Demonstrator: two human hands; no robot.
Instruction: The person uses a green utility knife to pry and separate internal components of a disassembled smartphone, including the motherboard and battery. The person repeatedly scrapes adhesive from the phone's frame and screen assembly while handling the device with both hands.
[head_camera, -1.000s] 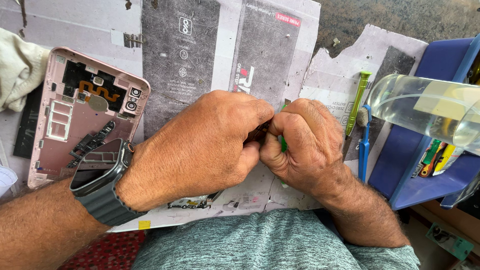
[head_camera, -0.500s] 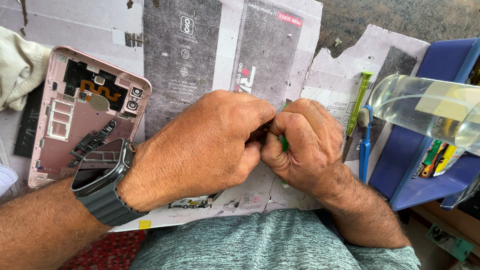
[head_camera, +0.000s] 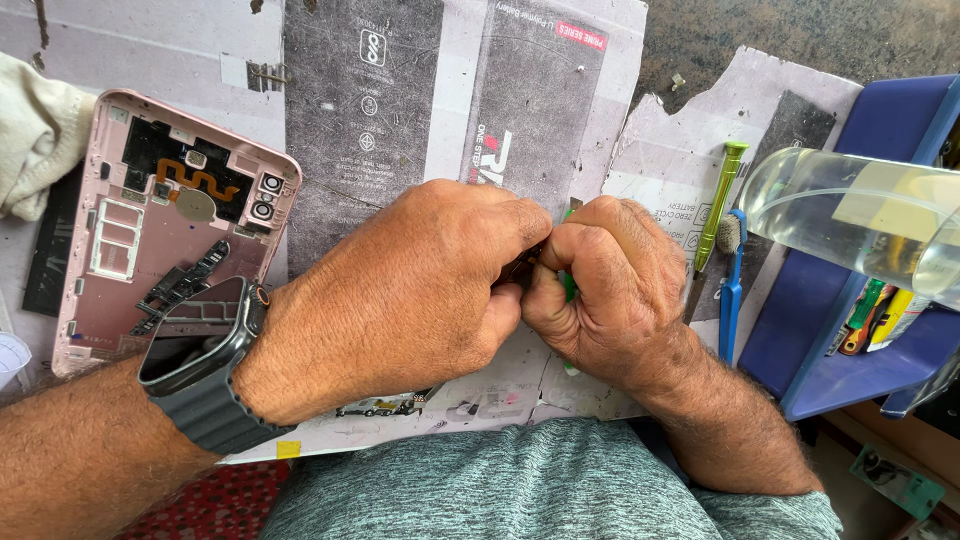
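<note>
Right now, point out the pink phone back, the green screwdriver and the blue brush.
pink phone back (head_camera: 120, 290): head view, on its bare lower panel.
green screwdriver (head_camera: 722, 205): head view, on the middle of its handle.
blue brush (head_camera: 731, 290): head view, on its handle below the bristles.

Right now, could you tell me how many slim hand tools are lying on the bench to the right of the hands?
2: a green-handled screwdriver and a blue brush, side by side beside the right hand. Something green shows inside that fist; more tools may be hidden in the blue tray.
</note>
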